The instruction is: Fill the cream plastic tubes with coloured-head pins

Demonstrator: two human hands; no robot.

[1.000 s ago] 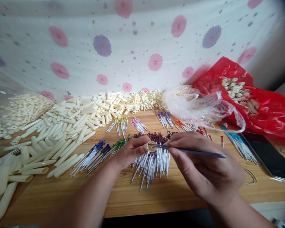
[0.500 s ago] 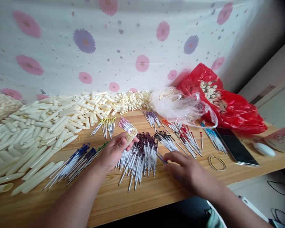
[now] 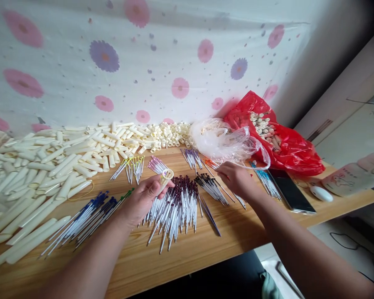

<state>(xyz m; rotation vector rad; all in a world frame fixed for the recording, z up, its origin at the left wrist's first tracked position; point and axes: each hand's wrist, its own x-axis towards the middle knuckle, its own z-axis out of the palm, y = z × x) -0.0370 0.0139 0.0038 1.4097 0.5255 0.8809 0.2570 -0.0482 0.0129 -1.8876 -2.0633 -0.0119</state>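
Note:
My left hand is closed around a cream slotted plastic barrel, its round open end tilted up toward me. Just beneath lies a big fan of white pen refills with maroon ends. My right hand reaches over the orange-ended refills and the red-ended ones, which it mostly covers. Its fingers are curled together at the tips; whatever they pinch is hidden. Black-ended refills lie left of that hand. A dark blue pointed tool, perhaps tweezers, rests on the table beside the maroon bunch.
Cream tubes heap up along the left and back. Blue-ended, yellow-ended, pink-ended and purple-ended refills lie in bunches. A clear bag, red bag, phone and white mouse stand right.
My right hand has moved away from the blue pointed tool, up and forward to the red and orange refills. My left hand still holds the barrel. The view has shifted slightly right.

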